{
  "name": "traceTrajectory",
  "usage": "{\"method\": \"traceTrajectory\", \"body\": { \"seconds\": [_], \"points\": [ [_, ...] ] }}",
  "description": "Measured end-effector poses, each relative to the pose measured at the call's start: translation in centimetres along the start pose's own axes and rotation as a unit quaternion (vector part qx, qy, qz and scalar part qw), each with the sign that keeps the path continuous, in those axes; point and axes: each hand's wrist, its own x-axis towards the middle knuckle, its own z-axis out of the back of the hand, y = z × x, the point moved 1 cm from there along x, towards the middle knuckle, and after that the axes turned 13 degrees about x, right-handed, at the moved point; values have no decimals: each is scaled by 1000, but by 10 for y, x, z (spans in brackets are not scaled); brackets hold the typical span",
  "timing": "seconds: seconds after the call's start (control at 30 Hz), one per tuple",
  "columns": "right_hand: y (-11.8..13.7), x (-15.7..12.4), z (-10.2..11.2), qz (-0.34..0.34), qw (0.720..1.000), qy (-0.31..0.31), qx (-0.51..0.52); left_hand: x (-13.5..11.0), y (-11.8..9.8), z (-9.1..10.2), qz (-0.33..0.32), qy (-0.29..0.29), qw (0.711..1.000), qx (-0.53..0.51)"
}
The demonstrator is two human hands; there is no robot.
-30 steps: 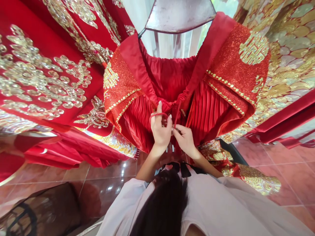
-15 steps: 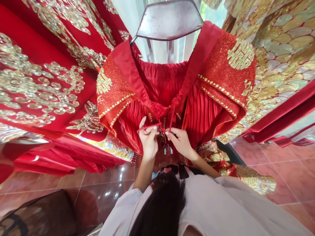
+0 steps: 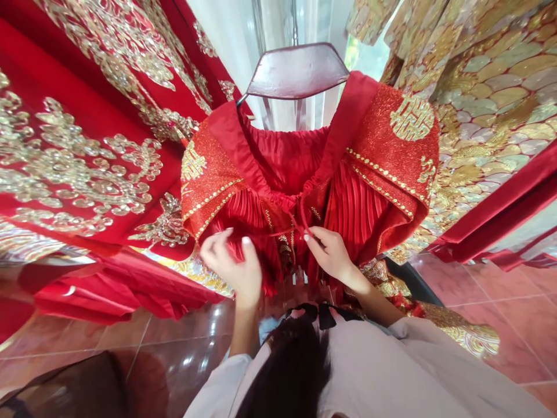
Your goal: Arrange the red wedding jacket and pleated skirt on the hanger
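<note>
Two hands work at the waist of a hanging red pleated garment [image 3: 369, 197], just beyond the person's own hair and pale sleeves. The left hand [image 3: 230, 264] is curled closed around one end of a thin red cord [image 3: 281, 233]. The right hand [image 3: 331, 253] pinches the other run between thumb and fingertips. The cord spans the gap between them in front of the gathered waistband. Judged from this, the step is drawing the cord tight: pull both ends evenly and level, and hold the pleats clear of the crossing. The left hand's contact point is covered by its fingers, and any knot is too small to make out. Farther off, the hanger [image 3: 298, 71] is partly cut off by fabric.
</note>
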Motion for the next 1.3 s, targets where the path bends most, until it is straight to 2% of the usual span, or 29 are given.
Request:
{"method": "traceTrajectory", "body": {
  "seconds": [0.07, 0.1, 0.17, 0.2, 0.27, 0.33, 0.37, 0.43, 0.47, 0.5, 0.57, 0.67, 0.77, 0.83, 0.87, 1.0, 1.07, 1.13, 1.2, 1.23, 1.3],
  "points": [
    [7, 1, -5, 47, 998, 27, -22, -14, -25, -11, -52, 91, 992, -71],
    [10, 2, -6, 69, 996, 39, -32, -20, -36, -17, -46, 154, 977, -137],
    [15, 3, -8, 98, 993, 48, -54, -29, -53, -29, 10, 276, 927, -255],
    [18, 3, -7, 102, 992, 46, -65, -31, -59, -34, 46, 320, 901, -289],
    [23, 6, 2, 89, 992, 30, -83, -28, -65, -37, 77, 366, 875, -308],
    [31, 9, 19, 72, 993, 16, -94, -14, -64, -32, 52, 364, 884, -289],
    [36, 12, 31, 71, 993, 7, -98, -2, -61, -26, 28, 333, 902, -274],
    [48, 18, 61, 82, 990, -22, -111, 27, -50, -11, -16, 216, 947, -236],
    [54, 21, 77, 89, 988, -45, -119, 44, -42, -2, -26, 130, 968, -214],
    [59, 25, 92, 95, 984, -72, -129, 59, -34, 6, -27, 61, 980, -190],
    [63, 32, 115, 99, 976, -124, -149, 85, -17, 17, -31, -27, 989, -141],
    [56, 44, 122, 88, 967, -149, -186, 99, -4, 16, -69, -76, 992, -70],
    [42, 54, 103, 67, 959, -111, -254, 83, -13, -3, -98, -97, 990, 35],
    [36, 58, 85, 66, 946, -91, -305, 65, -27, -20, -104, -79, 990, 52],
    [35, 60, 77, 72, 941, -87, -320, 57, -35, -29, -113, -51, 992, 34],
    [37, 71, 48, 102, 939, -92, -316, 35, -59, -65, -176, 131, 975, -25],
    [36, 80, 40, 99, 938, -103, -315, 34, -65, -75, -186, 173, 967, -21],
    [33, 89, 36, 92, 939, -110, -313, 37, -67, -78, -183, 185, 965, -32],
    [30, 96, 36, 90, 949, -110, -283, 43, -68, -76, -164, 210, 959, -97],
    [29, 98, 36, 88, 958, -107, -250, 46, -68, -74, -143, 236, 949, -151],
    [27, 102, 36, 67, 980, -107, -154, 52, -69, -70, -82, 301, 912, -266]
  ]
}}
